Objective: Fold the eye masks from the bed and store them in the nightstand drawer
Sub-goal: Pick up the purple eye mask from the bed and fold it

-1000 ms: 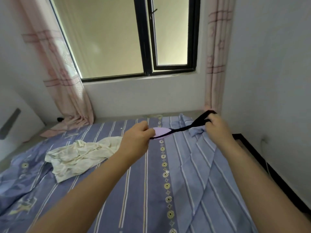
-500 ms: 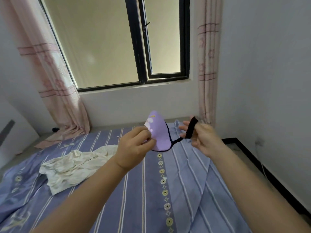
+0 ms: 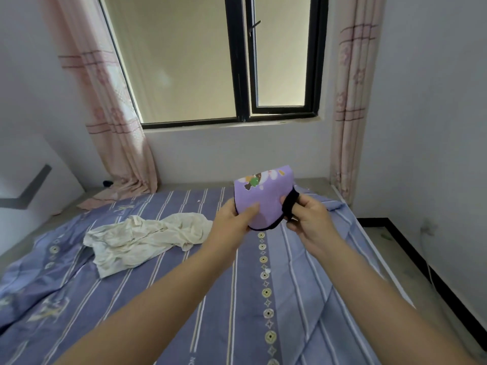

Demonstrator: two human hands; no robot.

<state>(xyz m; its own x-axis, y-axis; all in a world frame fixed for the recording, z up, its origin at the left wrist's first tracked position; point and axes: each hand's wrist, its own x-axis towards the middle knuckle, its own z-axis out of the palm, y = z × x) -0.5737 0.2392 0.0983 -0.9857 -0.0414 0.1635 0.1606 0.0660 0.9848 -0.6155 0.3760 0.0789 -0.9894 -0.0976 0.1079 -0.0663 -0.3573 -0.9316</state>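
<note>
A purple eye mask [image 3: 266, 198] with a cartoon print and black edging is held up in the air above the bed [image 3: 237, 299]. It is doubled over, with the fold at its top. My left hand [image 3: 233, 222] pinches its lower left part, thumb on the front. My right hand [image 3: 308, 222] grips its black elastic strap [image 3: 290, 204] at the right side, the strap looped over my fingers. No nightstand or drawer is in view.
A crumpled cream cloth [image 3: 142, 238] lies on the blue striped bedsheet to the left. Behind the bed are a window [image 3: 237, 61] and pink curtains [image 3: 113, 114]. A white wall [image 3: 434, 127] stands close on the right, with floor beside the bed.
The mask was stretched flat between my hands a second ago. It has since been turned upright and doubled over, and my hands have come closer together.
</note>
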